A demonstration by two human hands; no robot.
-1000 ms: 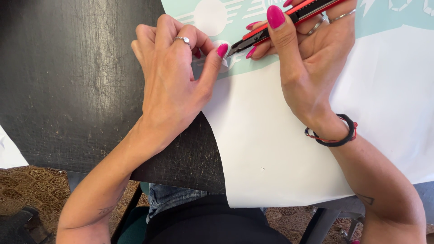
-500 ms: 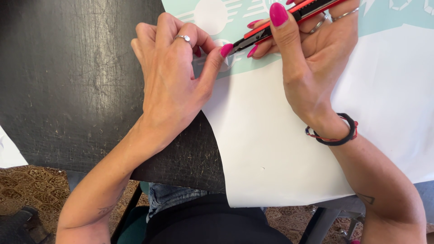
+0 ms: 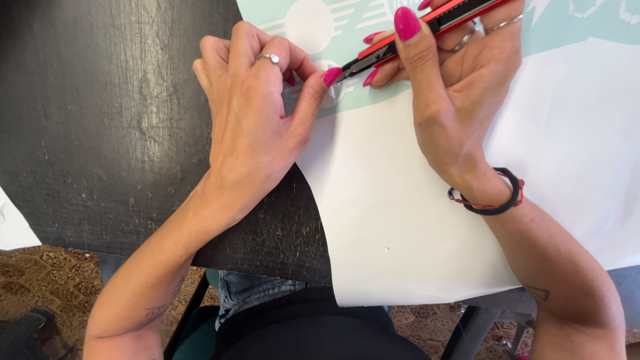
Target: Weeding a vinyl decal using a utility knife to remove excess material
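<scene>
Paper, a white sheet with pale teal print (image 3: 413, 220), lies under my flat-pressing, empty left hand (image 3: 257, 127), while my right hand (image 3: 460, 87) still grips the red-and-black utility knife (image 3: 400, 43), barely shifted.

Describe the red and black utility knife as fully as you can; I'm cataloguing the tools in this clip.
The red and black utility knife is slim, seemingly plastic, with a black body edged in red. It slants from the upper right down to the left, its tip low over the pale green and white printed sheet. The right hand grips it, thumb pressed on top; the left hand's thumb meets the tip. Its rear end leaves the frame.
</scene>
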